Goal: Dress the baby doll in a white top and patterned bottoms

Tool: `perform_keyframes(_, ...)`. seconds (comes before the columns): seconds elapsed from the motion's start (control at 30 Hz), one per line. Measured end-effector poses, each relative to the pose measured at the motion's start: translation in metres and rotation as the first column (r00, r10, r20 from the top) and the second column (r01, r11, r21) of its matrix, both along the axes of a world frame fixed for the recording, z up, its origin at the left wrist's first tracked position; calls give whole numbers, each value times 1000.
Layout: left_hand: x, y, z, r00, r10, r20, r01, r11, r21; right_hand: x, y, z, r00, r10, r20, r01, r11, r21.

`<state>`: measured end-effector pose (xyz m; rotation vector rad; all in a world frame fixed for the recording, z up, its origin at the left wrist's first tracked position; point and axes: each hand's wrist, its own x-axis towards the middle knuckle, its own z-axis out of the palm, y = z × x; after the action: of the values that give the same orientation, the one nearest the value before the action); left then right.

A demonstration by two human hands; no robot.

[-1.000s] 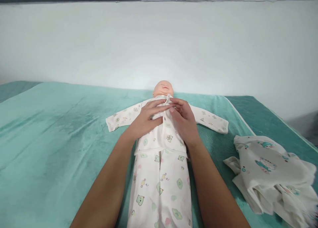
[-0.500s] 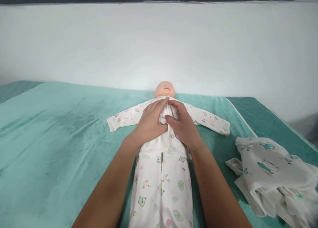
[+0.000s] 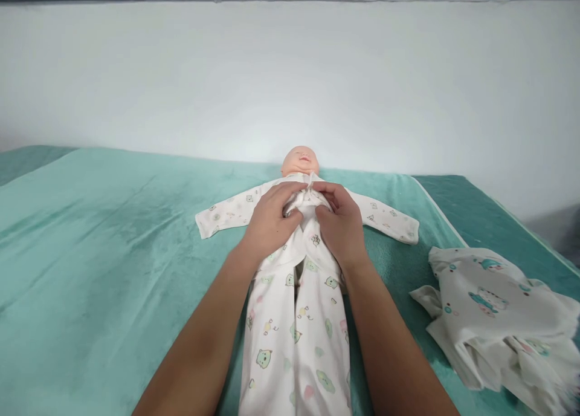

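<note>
A baby doll (image 3: 300, 160) lies on its back, its head toward the wall. It wears a white printed baby top (image 3: 240, 208) with both sleeves spread out, and white printed trousers (image 3: 296, 343). My left hand (image 3: 274, 219) grips the top's front at the chest, fingers and thumb curled on the cloth. Opposite it, my right hand (image 3: 341, 219) pinches the other side of the same front. The fabric bunches up between my hands just below the doll's chin. My fingertips are partly hidden in the folds.
To the right lies a crumpled white printed cloth (image 3: 493, 319). A green blanket (image 3: 113, 271) covers the surface under the doll. Behind it rises a white wall (image 3: 290, 77) with a dark band along the top.
My hands have moved slightly apart, with the right one shifting right. The cloth between them is lifted and bunched more, and the top's lower front edges have parted a little.
</note>
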<state>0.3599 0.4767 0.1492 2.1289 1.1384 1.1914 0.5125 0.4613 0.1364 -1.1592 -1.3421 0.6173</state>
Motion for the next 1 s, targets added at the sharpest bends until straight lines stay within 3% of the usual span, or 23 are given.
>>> perform_keyframes(0.3,3,3,-5,988,63,139,-62,998,-13,0,1,2,977,78,200,-86,996,30)
perform_keyframes(0.57,3,3,-2,948,309,73,-305,950,-66,-4,-3,6,963,-18,269,18,1000,2)
perform_keyframes(0.67,2,2,-1,957,270,108,-256,958,-126,-3,-1,4,971,0,239,1,1000,-7)
perform_keyframes(0.83,-4,5,-3,924,307,228,-262,942,-208,3,3,1,999,-24,25,26,997,-68)
perform_keyframes(1.0,-25,11,2,941,338,18,-328,922,-206,16,4,0,997,-69,38,74,987,-141)
